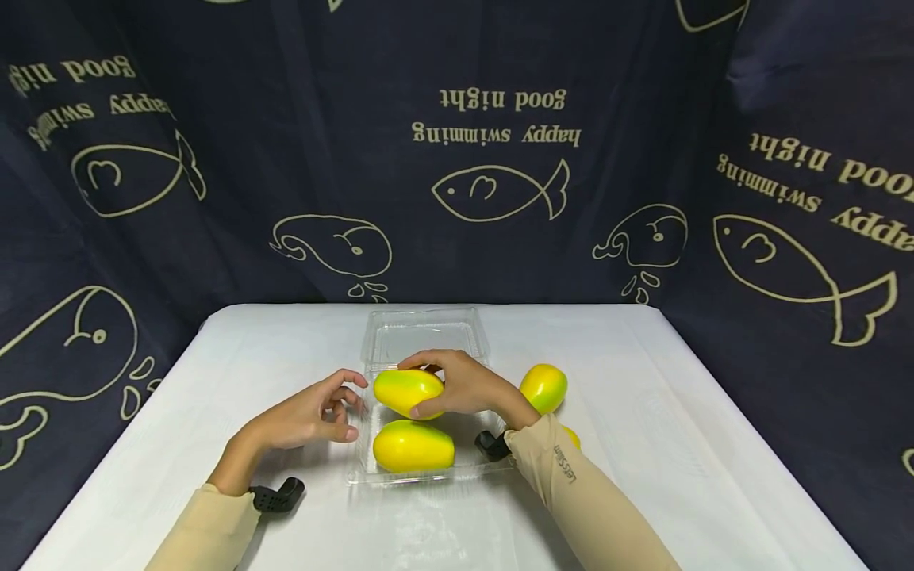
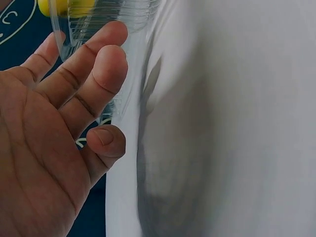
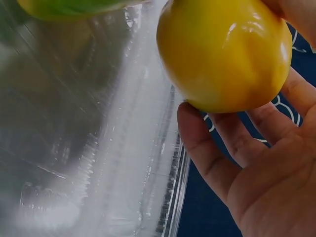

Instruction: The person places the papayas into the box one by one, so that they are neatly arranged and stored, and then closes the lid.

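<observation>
My right hand (image 1: 467, 385) grips a yellow mango with green patches (image 1: 407, 390), thumb at the near side and fingers round the far side. This mango is over the back left of a clear plastic clamshell box (image 1: 471, 469). Below it in the head view, a second mango (image 1: 412, 446) lies on its side in the box's front left. In the right wrist view the held mango (image 3: 224, 54) overlaps the box's rim. My left hand (image 1: 310, 412) hovers beside the box's left wall, its fingers loosely bent and holding nothing.
The box's lid (image 1: 424, 337) lies folded open toward the back of the white table (image 1: 628, 396). Right of the box sits another mango (image 1: 544, 387); a further yellow one (image 1: 571, 436) is mostly hidden by my right sleeve. A dark printed curtain (image 1: 500, 262) surrounds the table's back and sides.
</observation>
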The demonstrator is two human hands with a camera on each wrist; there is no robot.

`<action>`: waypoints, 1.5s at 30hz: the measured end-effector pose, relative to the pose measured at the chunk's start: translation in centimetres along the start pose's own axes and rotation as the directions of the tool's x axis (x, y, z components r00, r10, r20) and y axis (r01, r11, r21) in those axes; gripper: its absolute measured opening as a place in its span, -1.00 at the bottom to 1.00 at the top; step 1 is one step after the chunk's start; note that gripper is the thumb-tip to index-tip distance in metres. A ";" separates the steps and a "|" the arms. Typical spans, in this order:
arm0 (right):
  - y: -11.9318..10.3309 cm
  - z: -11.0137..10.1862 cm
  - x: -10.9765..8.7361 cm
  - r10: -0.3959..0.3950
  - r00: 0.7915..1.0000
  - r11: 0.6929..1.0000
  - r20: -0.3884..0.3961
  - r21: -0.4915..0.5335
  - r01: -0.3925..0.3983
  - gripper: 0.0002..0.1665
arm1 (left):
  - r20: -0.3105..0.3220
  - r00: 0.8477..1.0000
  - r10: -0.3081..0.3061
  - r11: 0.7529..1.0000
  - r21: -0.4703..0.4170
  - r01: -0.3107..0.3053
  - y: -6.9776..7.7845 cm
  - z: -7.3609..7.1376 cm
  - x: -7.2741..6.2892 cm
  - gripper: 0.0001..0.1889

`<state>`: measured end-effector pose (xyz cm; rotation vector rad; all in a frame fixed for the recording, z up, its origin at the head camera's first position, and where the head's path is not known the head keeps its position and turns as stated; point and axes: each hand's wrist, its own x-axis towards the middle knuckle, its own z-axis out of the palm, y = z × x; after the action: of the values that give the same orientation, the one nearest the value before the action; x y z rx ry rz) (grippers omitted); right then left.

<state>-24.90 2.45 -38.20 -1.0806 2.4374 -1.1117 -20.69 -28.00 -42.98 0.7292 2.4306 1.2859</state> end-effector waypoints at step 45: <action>0.0 1.2 0.1 0.060 0.997 0.989 -0.051 -0.130 -0.066 -0.25 | 0.001 1.000 0.004 1.000 0.008 -0.004 0.1 0.0 0.0 -0.33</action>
<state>-24.32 1.74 -38.98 -1.0169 2.5943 -0.9800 -20.71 -27.98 -42.91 0.7373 2.4362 1.2780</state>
